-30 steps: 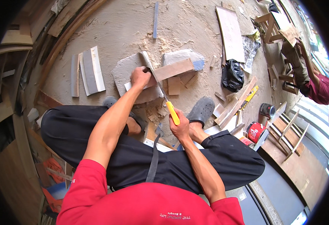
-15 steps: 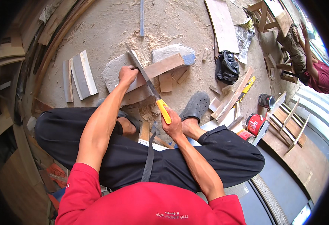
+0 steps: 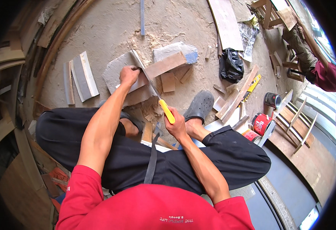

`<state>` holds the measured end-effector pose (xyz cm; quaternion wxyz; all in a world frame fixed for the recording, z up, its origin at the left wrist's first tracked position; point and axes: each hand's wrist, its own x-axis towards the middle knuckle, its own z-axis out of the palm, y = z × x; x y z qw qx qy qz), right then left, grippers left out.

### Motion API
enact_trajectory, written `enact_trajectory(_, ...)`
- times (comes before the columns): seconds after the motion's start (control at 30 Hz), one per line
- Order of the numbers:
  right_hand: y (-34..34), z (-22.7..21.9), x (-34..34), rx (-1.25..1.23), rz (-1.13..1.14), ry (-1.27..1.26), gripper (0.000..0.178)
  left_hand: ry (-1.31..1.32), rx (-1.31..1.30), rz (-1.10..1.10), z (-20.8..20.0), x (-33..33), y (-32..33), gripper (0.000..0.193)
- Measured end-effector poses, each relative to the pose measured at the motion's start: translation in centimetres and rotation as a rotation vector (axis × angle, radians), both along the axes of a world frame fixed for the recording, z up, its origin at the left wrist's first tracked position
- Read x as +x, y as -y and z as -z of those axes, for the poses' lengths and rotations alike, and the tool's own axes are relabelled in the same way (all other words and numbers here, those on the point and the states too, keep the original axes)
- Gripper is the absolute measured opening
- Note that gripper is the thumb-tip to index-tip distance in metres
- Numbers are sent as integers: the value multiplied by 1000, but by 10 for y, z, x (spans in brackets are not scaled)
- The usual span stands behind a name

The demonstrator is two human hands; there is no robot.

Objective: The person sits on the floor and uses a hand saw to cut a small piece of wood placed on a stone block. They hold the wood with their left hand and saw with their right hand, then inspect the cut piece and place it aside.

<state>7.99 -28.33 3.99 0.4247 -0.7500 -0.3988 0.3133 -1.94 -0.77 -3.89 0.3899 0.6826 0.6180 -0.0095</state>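
1. Here's the board (image 3: 168, 64), low in front of the person, slanting across two pale blocks: the left block (image 3: 112, 74) and the right block (image 3: 164, 53), which shows a blue end.
2. And the saw (image 3: 139, 61) lies right across it, blade touching, tip pointing away, yellow handle toward the body!
3. Left hand (image 3: 129, 75) on the board, just left of the blade, fingers clamped on the wood.
4. Right hand (image 3: 176, 124) on the saw, fingers wrapped tight round the handle.
5. Sawdust (image 3: 147, 44) scattered beyond the blade; a small offcut (image 3: 168, 82) sits just this side of the board.
6. Off left, a group of strips (image 3: 84, 76), side by side.
7. Out right: a black bag (image 3: 231, 66), then a dark can (image 3: 272, 100) and a red can (image 3: 261, 123).
8. Far right, a co-worker (image 3: 325, 76) in a dark red top.
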Motion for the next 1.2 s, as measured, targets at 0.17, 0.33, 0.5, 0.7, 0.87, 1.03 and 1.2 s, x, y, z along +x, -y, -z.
enact_trajectory(0.17,4,-5,-2,-20,30,-49,30,4,-10,-44,2,1,1,29)
enact_trajectory(0.33,31,-11,-2,-79,40,-52,27,21,-27,-76,3,0,0,28)
enact_trajectory(0.5,38,-43,10,-89,84,-4,24,109,-111,-100,7,-4,-4,29)
enact_trajectory(0.7,42,-152,47,-139,236,-13,23,37,301,248,-18,-23,30,59)
enact_trajectory(0.87,55,-176,76,-69,371,9,16,-24,537,548,-39,-48,63,72)
enact_trajectory(1.03,41,-170,84,62,452,-190,16,49,425,767,-53,-46,88,68)
enact_trajectory(1.2,22,-174,80,168,481,-299,16,51,290,928,-56,-27,130,74)
